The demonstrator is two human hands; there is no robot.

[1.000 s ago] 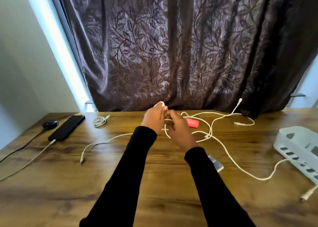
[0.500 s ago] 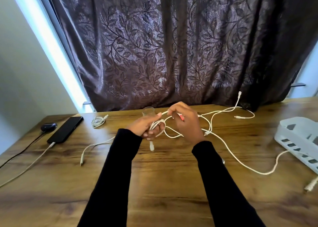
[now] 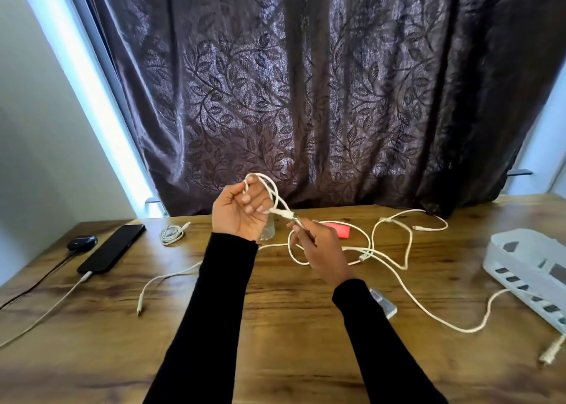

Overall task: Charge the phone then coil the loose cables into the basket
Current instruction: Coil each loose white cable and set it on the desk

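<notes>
I see the phone (image 3: 111,248) plugged in at the table's left and 1 coil (image 3: 171,234) lying beside it. My left hand (image 3: 242,212) grips a looped cable (image 3: 277,195); my right hand (image 3: 321,247) pinches its tail. The basket (image 3: 526,269), at the right, looks unfilled.

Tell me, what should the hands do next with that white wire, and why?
Probably wind one more loop. The left hand grips a small loop of the white cable, the right hand pinches it just beside, yet most of it trails loose across the table, and the basket has no coil visible in it.
</notes>
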